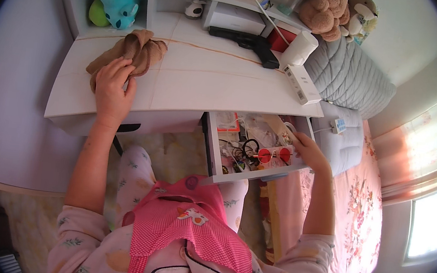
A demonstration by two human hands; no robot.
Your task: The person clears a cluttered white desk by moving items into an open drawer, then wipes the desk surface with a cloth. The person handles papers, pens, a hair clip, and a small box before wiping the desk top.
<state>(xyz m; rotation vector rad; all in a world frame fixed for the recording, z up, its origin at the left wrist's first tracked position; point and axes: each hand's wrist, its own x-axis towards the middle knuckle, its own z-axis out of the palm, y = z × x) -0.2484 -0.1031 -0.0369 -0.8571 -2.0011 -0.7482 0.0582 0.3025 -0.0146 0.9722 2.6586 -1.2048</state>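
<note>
My left hand [114, 88] is on a crumpled brown cloth [141, 53] at the left of the white desk, its fingertips pressed into the folds. My right hand [309, 149] reaches into the right side of a pulled-out drawer [256, 176]. Its fingers pinch the near end of a flat beige strip [278, 128], whose exact kind I cannot tell. Beside that hand lie round red-lensed sunglasses [274, 156]. Black hair ties [250, 148], cables and a red-edged card [228, 122] share the drawer.
A black toy-like pistol [249, 43], a white cylinder [300, 48] and a white box [302, 85] lie at the desk's back right. Shelves hold a turquoise plush toy [120, 4] and a brown plush toy [323, 11]. A pink floral bed [355, 208] is at the right.
</note>
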